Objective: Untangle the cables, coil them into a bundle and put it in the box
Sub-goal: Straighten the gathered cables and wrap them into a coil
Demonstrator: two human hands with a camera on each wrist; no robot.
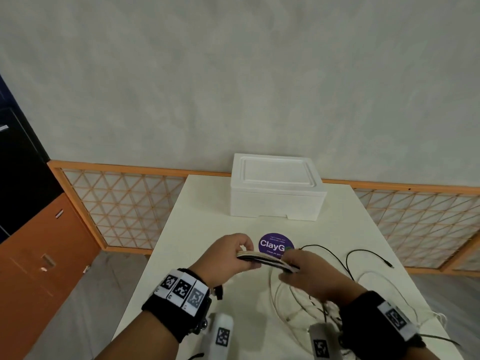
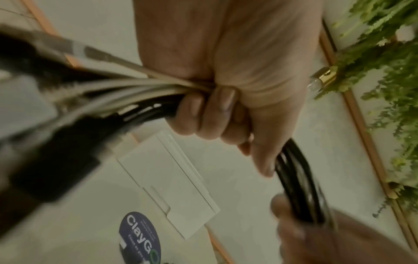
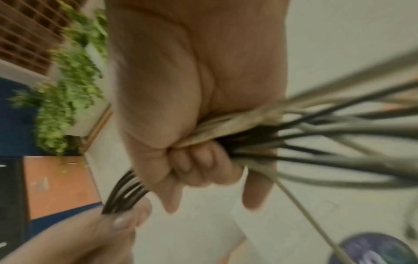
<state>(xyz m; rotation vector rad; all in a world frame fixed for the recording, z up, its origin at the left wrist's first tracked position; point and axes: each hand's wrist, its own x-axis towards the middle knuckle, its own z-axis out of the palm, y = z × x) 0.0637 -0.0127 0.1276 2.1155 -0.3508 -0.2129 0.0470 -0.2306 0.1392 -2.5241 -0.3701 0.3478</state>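
Note:
A flat bundle of black and white cables (image 1: 265, 260) is held above the table between both hands. My left hand (image 1: 235, 252) grips its left end, fingers curled round the strands (image 2: 158, 96). My right hand (image 1: 302, 268) grips the right end, fist closed on the cables (image 3: 237, 135). Loose cable lengths (image 1: 324, 258) trail from the bundle over the table to the right and toward me. The white foam box (image 1: 276, 189) stands at the far edge of the table with its lid on.
A round purple sticker (image 1: 275, 245) lies on the white table (image 1: 197, 219) just beyond my hands. An orange lattice screen (image 1: 124, 198) runs behind the table. An orange and black cabinet (image 1: 39, 229) stands at the left. Green plants (image 2: 384, 71) show in the wrist views.

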